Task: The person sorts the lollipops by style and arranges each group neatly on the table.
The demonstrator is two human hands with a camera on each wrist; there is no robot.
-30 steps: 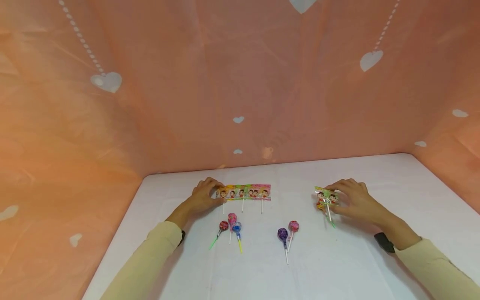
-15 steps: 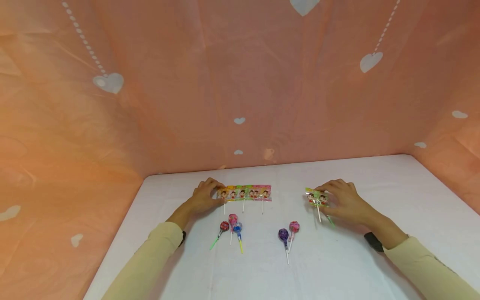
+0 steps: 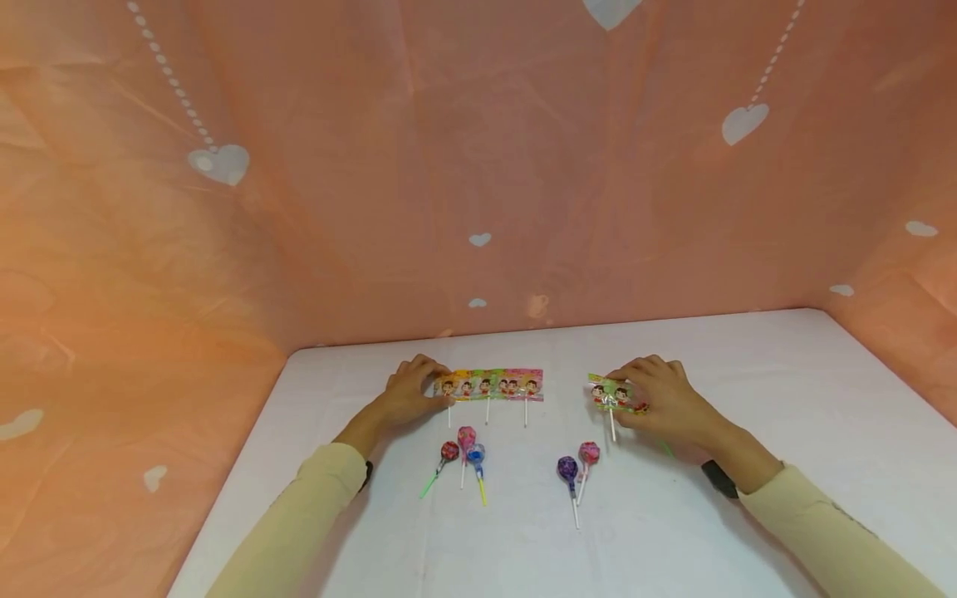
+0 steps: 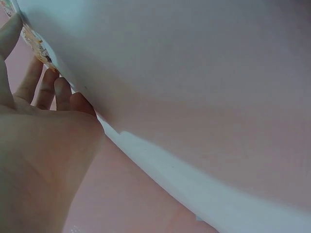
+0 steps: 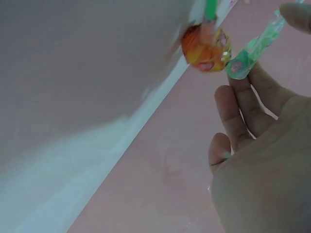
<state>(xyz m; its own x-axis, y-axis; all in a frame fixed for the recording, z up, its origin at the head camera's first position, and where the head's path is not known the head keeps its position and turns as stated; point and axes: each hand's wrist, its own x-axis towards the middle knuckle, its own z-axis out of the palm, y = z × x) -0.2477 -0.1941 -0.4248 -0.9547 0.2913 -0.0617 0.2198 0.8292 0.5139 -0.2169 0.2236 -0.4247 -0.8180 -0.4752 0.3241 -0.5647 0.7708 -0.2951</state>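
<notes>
- Right hand (image 3: 661,403) has moved leftward with its green packet (image 3: 609,394), nearing the packet row (image 3: 508,385); left hand (image 3: 409,394) looks unmoved.
- Right hand: arm reaches in from the right; thumb and fingers pinch the green packet at its right side, narrow grip. White stick points down.
- Left hand: wrist bent toward the row; thumb and fingers hold the left end of the orange packet (image 3: 462,386), narrow grip.
- Row lies at the far part of the table (image 3: 493,548), sticks toward the person; green packet is right of it, apart.
- Nearer: three lollipops (image 3: 467,453) left, two lollipops (image 3: 578,465) right.
- Right wrist view shows an orange lollipop (image 5: 206,48) beside the green packet; head view largely hides it. Held or lying: cannot tell.
- Left wrist view shows curled fingers, hidden from the head view.
</notes>
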